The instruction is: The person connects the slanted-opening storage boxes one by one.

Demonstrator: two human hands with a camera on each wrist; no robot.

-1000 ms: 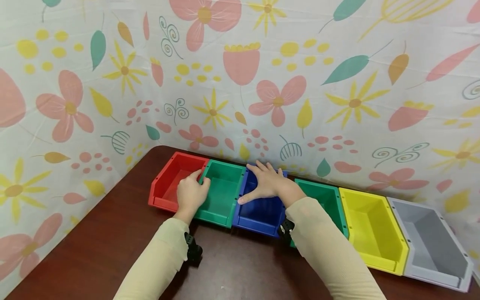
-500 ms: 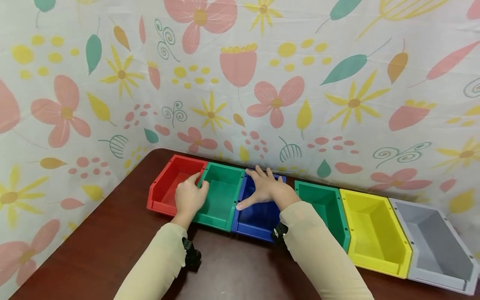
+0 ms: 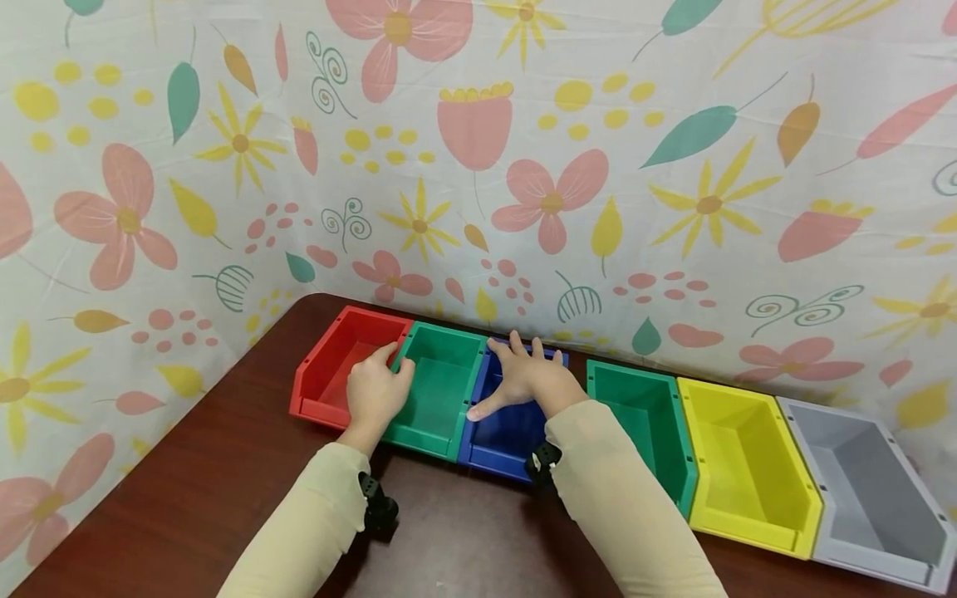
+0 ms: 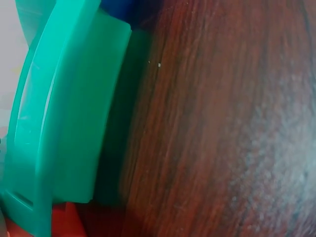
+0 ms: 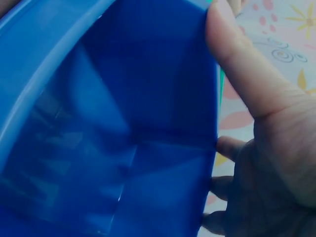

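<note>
Two bare hands reach into the left half of a row of bins. The right hand (image 3: pixel 523 380) is spread wide over the blue bin (image 3: pixel 504 433), thumb on its left rim and fingers at its back edge, a span that probably steadies it from two sides. The left hand (image 3: pixel 376 390) lies where the red bin (image 3: pixel 327 378) meets the left green bin (image 3: pixel 437 386), likely to brace that side; whether it pinches the shared rim or merely rests there, I cannot tell. The blue bin sits upright against the left green bin, glossy and deep-coloured, with a low front lip and faint reflections on its inner walls. Past a gap stand the second green bin (image 3: pixel 645 419), the yellow bin (image 3: pixel 748 465) and the grey bin (image 3: pixel 867 486), side by side on the dark tabletop (image 3: pixel 463 544), before a floral cloth (image 3: pixel 549 203)
</note>
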